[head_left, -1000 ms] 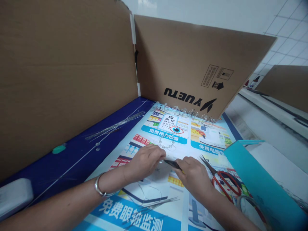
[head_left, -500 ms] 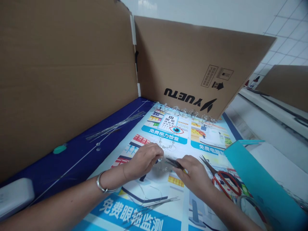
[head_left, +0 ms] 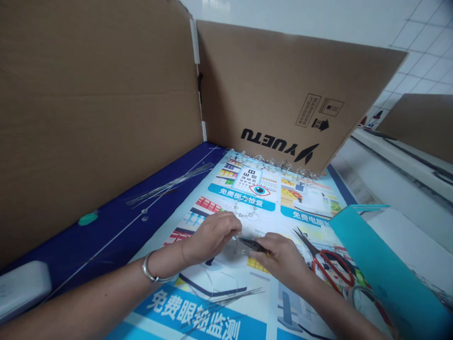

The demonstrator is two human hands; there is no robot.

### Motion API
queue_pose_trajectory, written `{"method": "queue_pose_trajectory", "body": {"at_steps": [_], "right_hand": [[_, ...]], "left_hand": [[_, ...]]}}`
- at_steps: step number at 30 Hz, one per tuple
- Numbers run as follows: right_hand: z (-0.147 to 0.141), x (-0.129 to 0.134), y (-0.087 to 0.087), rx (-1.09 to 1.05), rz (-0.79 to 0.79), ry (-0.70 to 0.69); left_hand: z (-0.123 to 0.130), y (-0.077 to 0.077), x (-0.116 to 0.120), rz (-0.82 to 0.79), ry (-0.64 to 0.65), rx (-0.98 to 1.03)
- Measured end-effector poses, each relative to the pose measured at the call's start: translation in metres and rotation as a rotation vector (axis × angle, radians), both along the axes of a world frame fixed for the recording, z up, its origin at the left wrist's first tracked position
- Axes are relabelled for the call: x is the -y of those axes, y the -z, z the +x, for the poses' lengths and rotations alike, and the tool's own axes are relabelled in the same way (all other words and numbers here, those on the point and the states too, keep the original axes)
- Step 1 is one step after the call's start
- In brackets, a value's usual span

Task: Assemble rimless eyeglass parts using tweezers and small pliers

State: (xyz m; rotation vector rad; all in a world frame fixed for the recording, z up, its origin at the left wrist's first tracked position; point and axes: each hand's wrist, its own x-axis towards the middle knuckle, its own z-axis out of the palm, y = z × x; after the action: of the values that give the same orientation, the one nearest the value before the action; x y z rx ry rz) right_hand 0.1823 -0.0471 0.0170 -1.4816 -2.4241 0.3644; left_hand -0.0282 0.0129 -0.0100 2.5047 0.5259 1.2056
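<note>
My left hand pinches a strand of clear crystal beads at its fingertips, and the strand runs up across the printed poster mat. My right hand is shut on a pair of small black-nosed pliers, whose tips point at the beads by my left fingertips. The pliers' handles are hidden inside my right hand. Red-handled scissors lie just right of that hand, with their blades pointing up and to the left. A silver bangle circles my left wrist.
Cardboard screens stand behind the mat, with more clear beads along their base. Thin wires lie on blue cloth at left, and more lie on the mat's near part. A teal folder stands at right.
The pliers have swung slightly left and lower, their tips closer to my left fingertips. Both hands have shifted only a little, and the bead strand stays in my left hand.
</note>
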Motion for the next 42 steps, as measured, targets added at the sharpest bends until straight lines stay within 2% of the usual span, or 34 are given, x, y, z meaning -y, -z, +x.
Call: {"method": "queue_pose_trajectory", "body": {"at_steps": [12, 20, 23, 29, 33, 36, 38, 42], "right_hand": [[-0.002, 0.001, -0.003, -0.178, -0.184, -0.067], [0.0, -0.002, 0.001, -0.217, -0.239, -0.043], [0.0, -0.004, 0.003, -0.226, -0.254, -0.027], [0.004, -0.009, 0.01, -0.261, -0.21, 0.054], [0.007, -0.012, 0.016, -0.304, -0.14, 0.164], [0.006, -0.011, 0.019, -0.336, -0.108, 0.212], [0.005, -0.01, 0.022, -0.349, -0.086, 0.264], [0.005, -0.01, 0.026, -0.376, -0.014, 0.357]], "left_hand": [[0.001, -0.003, 0.002, -0.032, 0.008, -0.014], [0.001, -0.005, 0.004, -0.097, -0.045, -0.026], [0.002, -0.008, 0.005, -0.217, -0.071, -0.055], [0.007, -0.016, 0.007, -0.564, -0.123, -0.05], [0.012, -0.009, 0.002, -0.761, -0.141, -0.037], [0.013, -0.001, -0.004, -0.845, -0.163, -0.063], [0.011, 0.003, -0.007, -0.831, -0.2, -0.108], [0.006, 0.007, -0.011, -0.644, -0.31, -0.266]]}}
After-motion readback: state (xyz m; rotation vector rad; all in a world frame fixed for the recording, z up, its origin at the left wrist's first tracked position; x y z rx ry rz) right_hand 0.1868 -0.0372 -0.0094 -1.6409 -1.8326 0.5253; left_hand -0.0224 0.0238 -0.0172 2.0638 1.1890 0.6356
